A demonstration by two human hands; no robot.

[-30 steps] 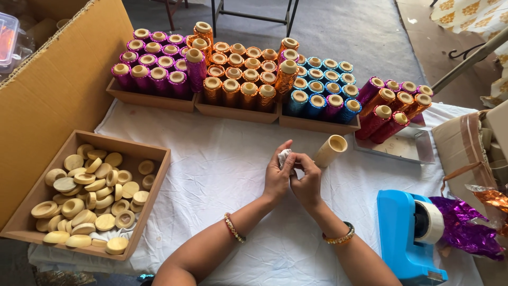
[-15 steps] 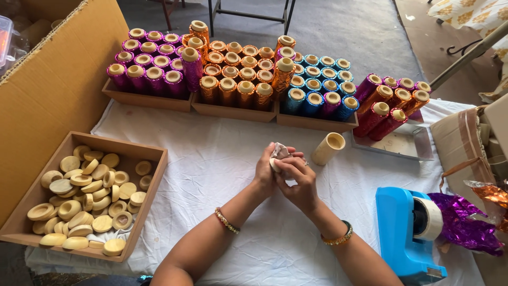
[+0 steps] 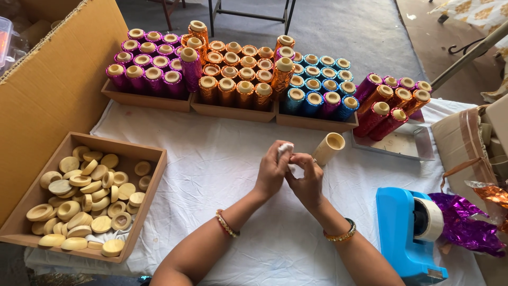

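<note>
- Fingers of left hand [image 3: 272,172] and right hand [image 3: 306,181] pinch small white piece [image 3: 284,149] together, above white cloth [image 3: 222,159]
- bare tube [image 3: 328,149] lying just right
- blue tape dispenser [image 3: 410,233] near right
- tray of wooden discs [image 3: 79,196] left

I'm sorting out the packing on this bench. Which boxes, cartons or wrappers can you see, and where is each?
Large cardboard box: far left, open, plain brown.
Wooden tray: left, shallow, holding pale round discs.
Three low trays: at the back, full of foil-wrapped cylinders.
Taped carton: right edge, brown.
Purple foil: crumpled, beside the blue tape dispenser.
No labels or screens visible.
</note>
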